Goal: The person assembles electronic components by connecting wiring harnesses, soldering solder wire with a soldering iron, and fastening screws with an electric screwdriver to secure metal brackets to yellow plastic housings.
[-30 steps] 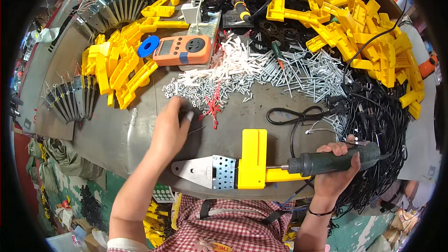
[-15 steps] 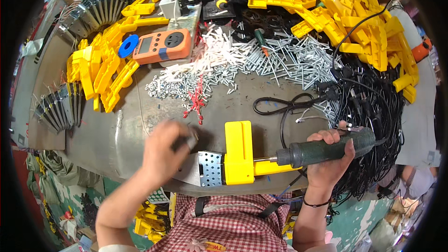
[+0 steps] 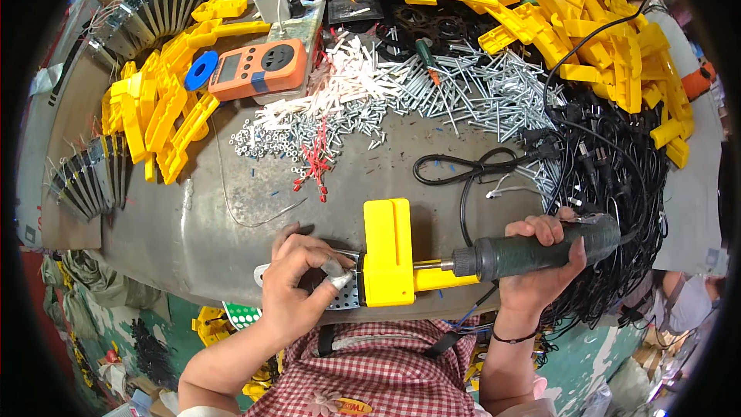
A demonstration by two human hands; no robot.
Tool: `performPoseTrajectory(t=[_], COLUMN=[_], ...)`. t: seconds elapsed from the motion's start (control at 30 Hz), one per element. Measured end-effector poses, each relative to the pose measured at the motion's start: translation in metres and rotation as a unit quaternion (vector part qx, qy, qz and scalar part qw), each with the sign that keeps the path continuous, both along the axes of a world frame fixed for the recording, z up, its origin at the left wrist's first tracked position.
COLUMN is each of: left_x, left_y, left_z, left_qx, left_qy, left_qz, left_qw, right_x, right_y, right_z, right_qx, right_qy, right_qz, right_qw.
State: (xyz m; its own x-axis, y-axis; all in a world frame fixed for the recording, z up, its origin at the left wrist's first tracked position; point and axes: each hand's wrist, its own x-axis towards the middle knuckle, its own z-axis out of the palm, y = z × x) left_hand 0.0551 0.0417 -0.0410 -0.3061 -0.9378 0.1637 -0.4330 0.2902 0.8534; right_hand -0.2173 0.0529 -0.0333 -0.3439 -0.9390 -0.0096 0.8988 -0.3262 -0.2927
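Observation:
My right hand (image 3: 540, 259) is wrapped round a dark electric screwdriver (image 3: 532, 251). Its bit points left, into the side of a yellow plastic handle part (image 3: 388, 255) on the near part of the table. A perforated metal plate (image 3: 347, 295) joins the left side of that part. Over the plate, my left hand (image 3: 299, 278) has its fingers curled and closed, with a pale covering on a fingertip; whatever is pinched there is too small or hidden to name. The hand covers much of the plate.
Screws (image 3: 502, 100), nuts (image 3: 262, 139) and red-tipped pieces (image 3: 315, 162) lie in a heap beyond. Yellow parts are piled at far right (image 3: 617, 54) and left (image 3: 166, 116). An orange meter (image 3: 258, 69) sits at the back left. Black cords (image 3: 610, 162) crowd the right.
My left hand has come down and right, from above the table onto the perforated plate beside the yellow part. My right hand holds the screwdriver in nearly the same place.

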Motion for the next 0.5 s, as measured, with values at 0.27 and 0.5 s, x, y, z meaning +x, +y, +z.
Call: performPoseTrajectory(t=[0.27,0.5], left_x=[-0.0073,-0.0061], left_y=[-0.0014,-0.0013], left_z=[0.0031,0.0031], left_qx=[-0.076,-0.076], left_qy=[-0.08,-0.089], left_qz=[-0.028,-0.079], left_qw=[0.993,0.99], right_x=[0.005,0.0085], right_y=[-0.0014,-0.0012], right_z=[0.0075,0.0091], right_qx=[-0.034,-0.036], right_qy=[-0.021,0.0], right_qz=[0.006,0.003], right_qw=[0.999,0.999])
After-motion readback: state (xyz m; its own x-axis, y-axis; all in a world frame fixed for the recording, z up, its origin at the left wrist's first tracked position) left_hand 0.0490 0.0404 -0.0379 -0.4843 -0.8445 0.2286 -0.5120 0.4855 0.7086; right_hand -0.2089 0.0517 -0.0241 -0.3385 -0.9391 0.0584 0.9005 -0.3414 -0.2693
